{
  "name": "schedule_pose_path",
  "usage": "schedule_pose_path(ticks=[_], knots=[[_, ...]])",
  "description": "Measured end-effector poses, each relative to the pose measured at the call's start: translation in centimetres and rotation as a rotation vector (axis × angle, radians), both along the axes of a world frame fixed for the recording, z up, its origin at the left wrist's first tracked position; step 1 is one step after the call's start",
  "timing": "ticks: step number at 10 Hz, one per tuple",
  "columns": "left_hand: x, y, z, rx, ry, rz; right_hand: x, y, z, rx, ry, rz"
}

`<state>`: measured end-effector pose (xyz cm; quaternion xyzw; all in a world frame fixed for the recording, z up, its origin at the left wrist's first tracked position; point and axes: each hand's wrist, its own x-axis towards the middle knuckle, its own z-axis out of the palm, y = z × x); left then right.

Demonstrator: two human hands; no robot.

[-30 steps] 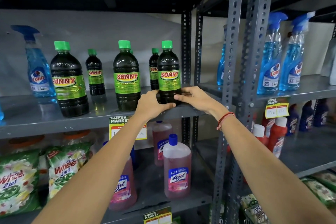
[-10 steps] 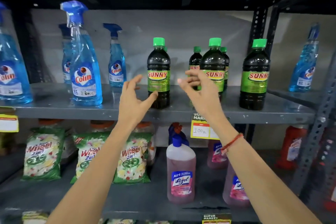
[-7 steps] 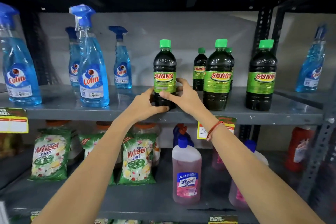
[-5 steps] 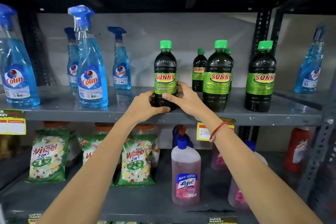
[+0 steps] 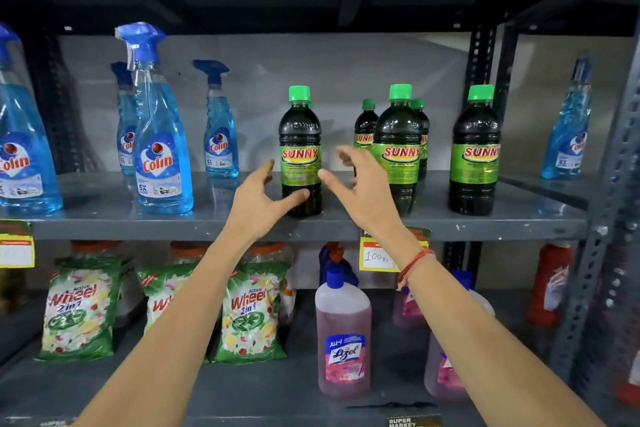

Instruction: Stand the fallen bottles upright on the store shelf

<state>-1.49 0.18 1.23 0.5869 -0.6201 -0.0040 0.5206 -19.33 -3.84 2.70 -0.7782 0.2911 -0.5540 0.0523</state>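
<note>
Two bare forearms reach up from below. The left hand [image 5: 258,199] and right hand [image 5: 360,191] are spread open on either side of a dark bottle [image 5: 300,152], holding nothing; the left thumb looks to be just touching its base. The bottle stands upright on the grey metal shelf [image 5: 207,224], smooth plastic with a green cap and glossy label. Beyond stand more dark bottles [image 5: 398,149] and blue spray bottles [image 5: 161,135].

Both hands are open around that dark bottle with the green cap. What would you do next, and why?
Probably draw both hands back. The dark green-capped Sunny bottle already stands upright on the grey metal shelf, and the left hand and right hand are open beside it. Every other bottle in view looks upright too.
</note>
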Motion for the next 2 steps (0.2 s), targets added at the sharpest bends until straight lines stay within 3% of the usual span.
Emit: schedule_pose_path(ticks=[1,2], knots=[[-1.8,0.4,1.1,-0.316,-0.063,0.113,-2.0,-0.5,0.8,-0.292,-0.029,-0.183],[-4.4,0.5,2.9,-0.470,-0.206,0.213,-3.8,-0.2,2.0,-0.510,-0.086,-0.321]])
